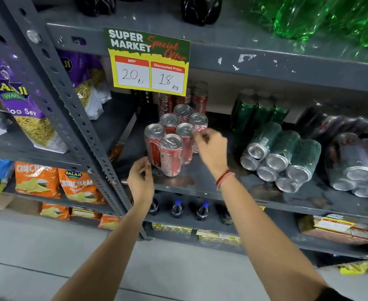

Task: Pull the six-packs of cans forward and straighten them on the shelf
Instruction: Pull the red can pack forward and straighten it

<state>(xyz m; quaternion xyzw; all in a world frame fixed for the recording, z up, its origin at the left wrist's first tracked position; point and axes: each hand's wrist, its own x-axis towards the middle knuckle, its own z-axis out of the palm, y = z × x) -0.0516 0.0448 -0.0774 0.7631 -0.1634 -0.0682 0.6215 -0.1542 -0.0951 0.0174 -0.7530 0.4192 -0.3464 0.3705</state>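
A head-worn camera looks down at a grey metal shelf (211,185) in a shop. Two bare arms reach in from the near edge.

A shrink-wrapped red six-pack (174,140) of 6 cola cans stands upright near the front of the shelf, toward its left end, turned at an angle to the shelf edge. The left hand (140,181) is at the pack's near-left bottom corner, its fingers loosely curled and a little apart, touching or almost touching the wrap; they are not closed around it. The right hand (211,148) is at the pack's right side by the can tops, thumb and forefinger close together at the plastic wrap; motion blur hides whether they pinch it. A red thread band (224,178) circles the right wrist.

Behind this pack, farther back, more red cans (198,98) stand upright. To the right, a green six-pack (283,157) lies on its side with can ends facing the front, and more green cans (261,109) stand upright behind it. Farther right, a dark six-pack (356,161) also lies on its side.

A price sign (149,61) hangs from the shelf above, reading MRP 20, discounted price 18. Snack bags (16,101) fill the rack to the left, and small dark bottles (177,208) with blue caps stand on the shelf below.
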